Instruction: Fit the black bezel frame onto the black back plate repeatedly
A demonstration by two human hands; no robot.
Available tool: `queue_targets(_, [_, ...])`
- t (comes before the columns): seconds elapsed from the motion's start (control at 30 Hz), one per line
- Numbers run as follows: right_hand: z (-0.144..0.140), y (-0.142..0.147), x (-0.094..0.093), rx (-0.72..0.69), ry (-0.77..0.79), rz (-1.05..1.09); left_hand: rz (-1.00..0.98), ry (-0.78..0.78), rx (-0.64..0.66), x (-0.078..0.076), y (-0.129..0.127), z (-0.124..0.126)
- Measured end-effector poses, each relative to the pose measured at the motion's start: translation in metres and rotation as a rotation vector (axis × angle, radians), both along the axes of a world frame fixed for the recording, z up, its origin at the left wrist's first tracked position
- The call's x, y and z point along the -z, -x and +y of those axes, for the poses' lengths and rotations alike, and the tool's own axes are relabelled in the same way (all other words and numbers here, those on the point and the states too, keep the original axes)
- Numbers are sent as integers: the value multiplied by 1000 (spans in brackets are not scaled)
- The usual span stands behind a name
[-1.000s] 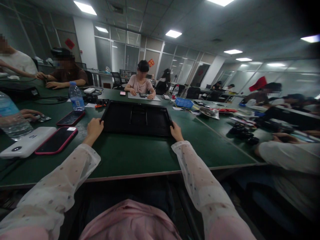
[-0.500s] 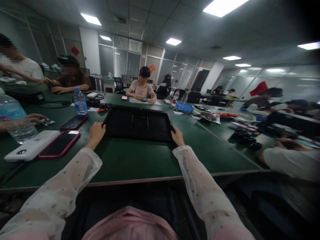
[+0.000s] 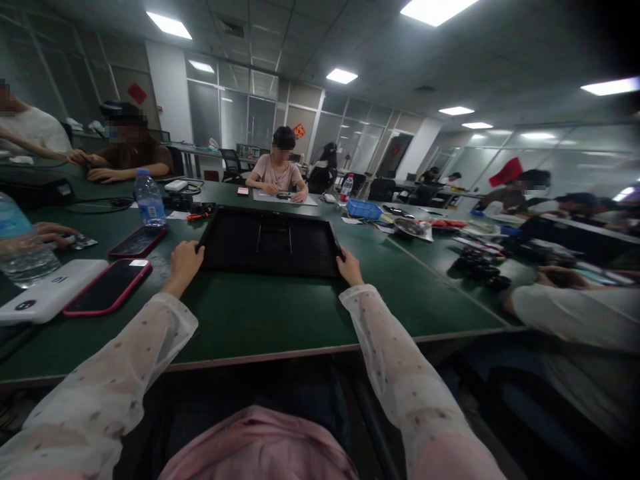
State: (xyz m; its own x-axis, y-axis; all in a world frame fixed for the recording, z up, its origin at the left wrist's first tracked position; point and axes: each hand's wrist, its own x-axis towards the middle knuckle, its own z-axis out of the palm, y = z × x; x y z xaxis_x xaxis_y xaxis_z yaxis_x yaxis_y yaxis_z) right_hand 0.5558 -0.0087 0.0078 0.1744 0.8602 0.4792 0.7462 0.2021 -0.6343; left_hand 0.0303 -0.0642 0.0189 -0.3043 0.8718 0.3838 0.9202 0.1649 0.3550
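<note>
1. Black tray (image 3: 270, 241) lies flat on the green table (image 3: 260, 313), straight ahead of me, its near edge well back from the table's front edge.
2. My left hand (image 3: 184, 261) grips the tray's near left corner; the fingers curl together over the rim, thumb side up. I read it as a closed grasp on the tray.
3. My right hand (image 3: 349, 268) grips the near right corner; the fingers are pressed together and wrapped on the rim. Both sheer dotted sleeves run from the bottom of the view up to the hands.
4. Left of my left hand, near it but apart, a red-cased phone (image 3: 106, 287) lies screen up; just beside that, further left, lies a white power bank (image 3: 47, 299).
5. A second red-cased phone (image 3: 139, 241) lies further back, close to the tray's left side. Behind it stands an upright water bottle (image 3: 149, 199) with a blue cap.
6. At the far left edge stands a larger clear bottle (image 3: 19, 243); another person's hand (image 3: 53, 233) rests on the table behind it.
7. On the right, a co-worker's white sleeve (image 3: 575, 313) lies over the table edge, well apart from my right hand. Dark small parts (image 3: 480, 270) sit on the table beyond it.
8. Behind the tray lie small tools and cables, too small to identify. A blue basket (image 3: 364, 209) stands to the right rear.
9. Nothing lies between my hands and the tray. Several people sit at the far side of the table.
</note>
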Motion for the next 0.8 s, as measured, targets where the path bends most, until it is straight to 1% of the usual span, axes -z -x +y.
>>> queue_targets(0.1, [-1,3,1,6,33,5,-57,-2,0,4,0,3])
queue_targets(0.23, [-2,6,1,-2,50,-15,-107,41,2,7,0,7])
queue_targets(0.43, [-1,9,-2,50,114,-94,-98,55,-20,3,-4,6])
queue_targets(0.63, [15,15,-2,82,121,-99,-105,84,-49,0,-5,4])
queue_targets(0.7, [19,13,-2,58,121,-95,-113,92,-56,0,-3,4])
queue_targets(0.8, [22,3,1,-21,111,-85,-133,71,-60,1,2,3])
